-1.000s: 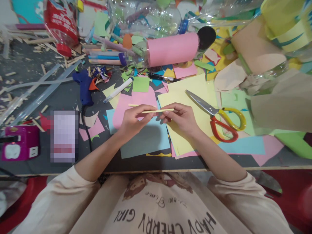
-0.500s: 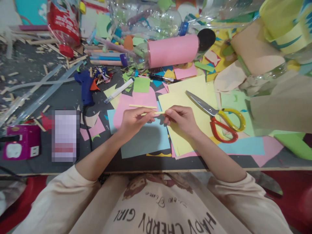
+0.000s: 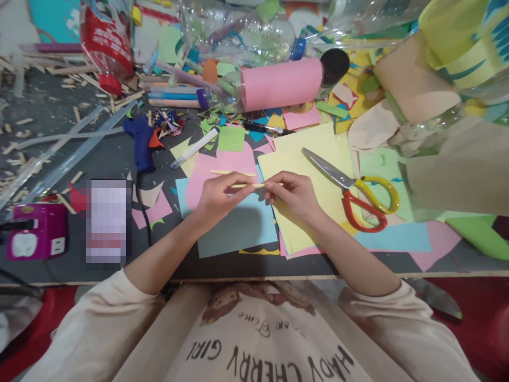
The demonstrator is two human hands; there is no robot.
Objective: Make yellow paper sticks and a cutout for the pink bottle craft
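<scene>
Garment: cream T-shirt (image 3: 238, 345), fabric loose and creased. Left sleeve (image 3: 107, 313) and right sleeve (image 3: 401, 321): same cream, wide, wrinkled, ending near the elbows. Front print: brown cartoon-like figure (image 3: 217, 306), partly lost in folds; small dark script (image 3: 262, 330), partly illegible; large dark capitals (image 3: 290, 366), inverted in view, "CHERRY" legible. Left hand (image 3: 217, 196), right hand (image 3: 295, 193) and forearms (image 3: 348, 249): bare.

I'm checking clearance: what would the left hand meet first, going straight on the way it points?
Probably the right hand, facing it along the yellow stick both hold, though depth is unclear.
</scene>
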